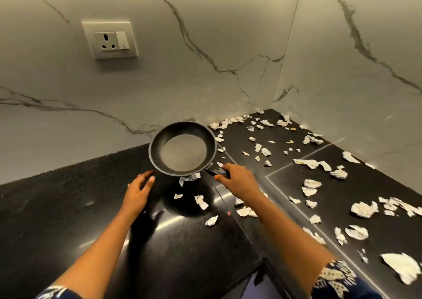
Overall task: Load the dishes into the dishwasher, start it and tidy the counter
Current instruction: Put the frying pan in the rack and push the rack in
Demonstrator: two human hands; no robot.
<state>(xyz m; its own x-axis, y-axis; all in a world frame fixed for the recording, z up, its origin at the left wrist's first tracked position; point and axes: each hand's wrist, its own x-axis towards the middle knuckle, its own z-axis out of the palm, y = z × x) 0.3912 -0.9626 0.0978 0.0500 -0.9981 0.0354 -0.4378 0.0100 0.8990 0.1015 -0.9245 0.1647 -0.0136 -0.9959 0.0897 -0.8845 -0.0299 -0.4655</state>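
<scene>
A small black frying pan [182, 149] hangs tilted above the black counter [68, 207], close to the marble wall. My right hand [237, 178] grips its short dark handle at the pan's lower right. Just left of the pan's rim, my left hand [139, 190] is held out with relaxed fingers, holding nothing. The pan looks empty inside. A crumpled paper scrap [189, 178] lies right under the pan.
Several torn and crumpled paper scraps [310, 163] litter the counter's right half up to the corner. A wall socket with a switch [110, 39] sits on the marble backsplash at upper left. The counter's front edge [262, 264] runs near my right forearm.
</scene>
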